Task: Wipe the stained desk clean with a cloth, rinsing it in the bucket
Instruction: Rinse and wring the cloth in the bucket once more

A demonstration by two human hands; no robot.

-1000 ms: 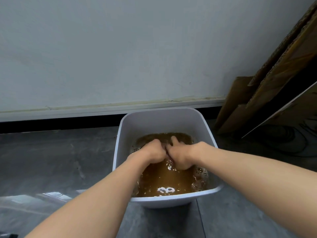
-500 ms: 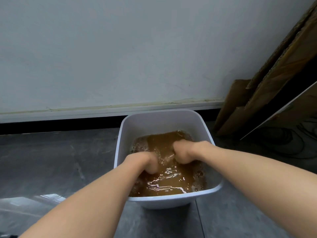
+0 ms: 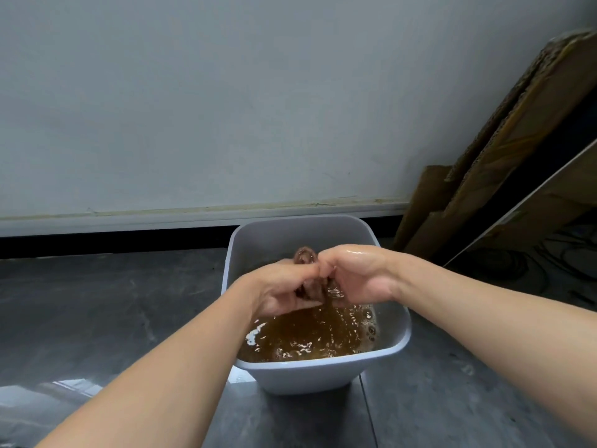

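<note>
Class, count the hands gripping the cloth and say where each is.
2. The left hand grips the cloth from the left, the right hand from the right, both above the bucket.

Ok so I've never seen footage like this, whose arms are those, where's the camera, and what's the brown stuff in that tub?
No machine here: these are a person's two bare arms. The camera sits on their head, looking forward and down, so the arms reach in from the bottom edge. A pale bucket stands on a dark tiled floor near a wall, with cardboard sheets leaning at the right. It holds brown, dirty water. Above it, the left hand and right hand both grip a wet brown cloth bunched between them, probably wringing it out.
</note>
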